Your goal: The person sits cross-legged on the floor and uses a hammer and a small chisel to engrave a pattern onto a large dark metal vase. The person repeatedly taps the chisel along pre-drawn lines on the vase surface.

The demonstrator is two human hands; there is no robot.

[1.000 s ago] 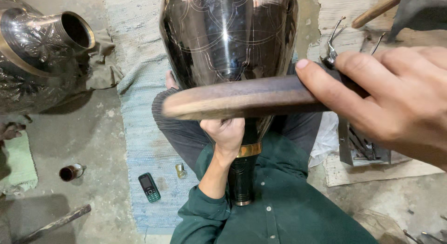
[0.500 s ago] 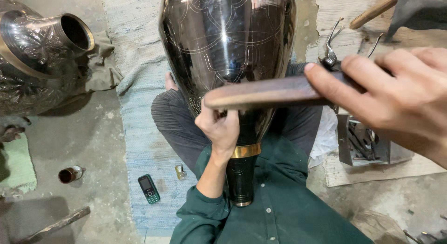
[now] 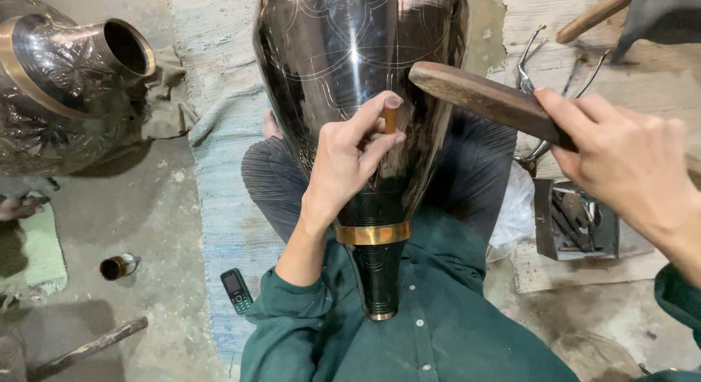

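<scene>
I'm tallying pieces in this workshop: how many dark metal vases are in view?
2: one large vase in the lap, touched by the left hand; another vase lying at upper left. More may be out of frame.

This is a metalworker's workshop, worked from the ground. A person sits on a woven mat [image 3: 219, 134] over a dusty concrete floor [image 3: 157, 229], a large dark engraved metal vase [image 3: 358, 83] across the lap. A 2nd embossed vessel [image 3: 58, 90] lies nearby. Metal tongs [image 3: 529, 61] and a small tray of tools [image 3: 577, 221] rest on worn boards, and a wooden mallet [image 3: 482, 97] is in use.
</scene>
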